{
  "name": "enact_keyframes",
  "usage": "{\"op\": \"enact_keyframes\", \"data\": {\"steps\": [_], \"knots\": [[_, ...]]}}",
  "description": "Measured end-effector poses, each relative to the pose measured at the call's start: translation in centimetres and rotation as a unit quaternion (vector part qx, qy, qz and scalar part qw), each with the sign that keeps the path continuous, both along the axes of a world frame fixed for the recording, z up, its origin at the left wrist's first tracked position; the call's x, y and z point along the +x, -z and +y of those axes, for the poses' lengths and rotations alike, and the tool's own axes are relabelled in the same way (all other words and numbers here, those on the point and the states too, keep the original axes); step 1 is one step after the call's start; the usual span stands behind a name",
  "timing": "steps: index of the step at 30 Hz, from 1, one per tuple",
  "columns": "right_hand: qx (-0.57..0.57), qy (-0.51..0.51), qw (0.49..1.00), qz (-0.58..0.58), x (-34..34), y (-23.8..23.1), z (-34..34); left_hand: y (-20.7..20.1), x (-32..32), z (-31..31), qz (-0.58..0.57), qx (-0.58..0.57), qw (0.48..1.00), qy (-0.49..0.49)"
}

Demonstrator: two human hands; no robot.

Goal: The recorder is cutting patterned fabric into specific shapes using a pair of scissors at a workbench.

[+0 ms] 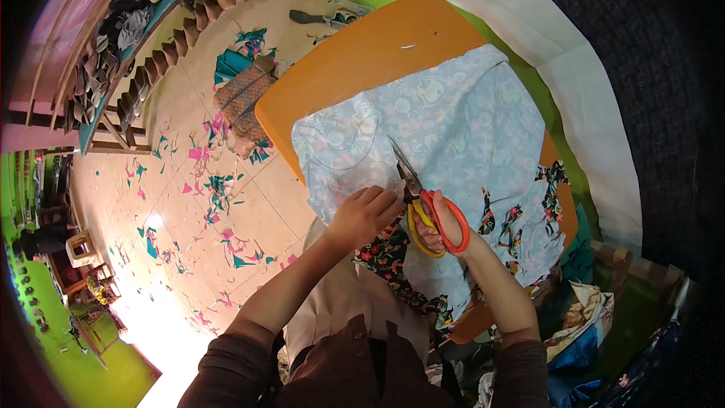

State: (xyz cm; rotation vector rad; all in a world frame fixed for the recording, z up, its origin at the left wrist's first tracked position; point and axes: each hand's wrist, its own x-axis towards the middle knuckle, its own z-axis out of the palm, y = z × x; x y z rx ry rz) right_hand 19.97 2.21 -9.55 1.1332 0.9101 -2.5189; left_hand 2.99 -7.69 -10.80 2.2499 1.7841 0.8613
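Note:
A floral fabric [453, 106] is spread with its pale blue side up, its dark flowered side showing where the edge folds over near my lap. A thin curved line is drawn on its left part. My right hand [447, 228] holds scissors [406, 168] by their red and yellow handles, the blades pointing away from me and parted slightly over the cloth. Close beside the blades, my left hand [366, 215] is closed on the fabric's near edge; its fingertips are partly hidden.
Beneath the fabric is an orange tabletop [362, 45]. Dark flowered scraps [510, 219] lie on the cloth at the right. Teal and pink cuttings [219, 189] litter the tiled floor, near a brown patterned bundle [248, 98]. A shoe rack [136, 53] stands far left; bags [585, 325] sit at the lower right.

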Motion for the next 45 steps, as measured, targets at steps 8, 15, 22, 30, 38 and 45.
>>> {"op": "enact_keyframes", "data": {"steps": [8,15,22,30,38,45], "knots": [[-0.054,0.063,0.996,0.032,-1.3,0.4,-0.3,-0.7,0.3,-0.6,-0.023,-0.011,0.999,0.031],[-0.005,0.034,0.999,0.008,-1.2,0.8,0.2,-1.0,-0.2,-0.8,-0.023,-0.004,0.999,0.028],[-0.074,0.114,0.990,0.022,-2.5,0.2,0.7,0.0,0.1,-1.3,-0.013,0.001,0.999,0.049],[0.022,0.055,0.998,0.004,-2.5,0.8,1.8,0.2,0.0,0.7,-0.088,-0.085,0.984,-0.133],[0.039,0.040,0.998,-0.003,-2.5,0.6,1.6,1.6,-0.8,7.0,-0.010,-0.044,0.944,-0.326],[0.050,0.069,0.996,0.024,-3.1,1.0,1.4,5.4,-0.8,7.9,0.111,-0.083,0.931,-0.338]]}}
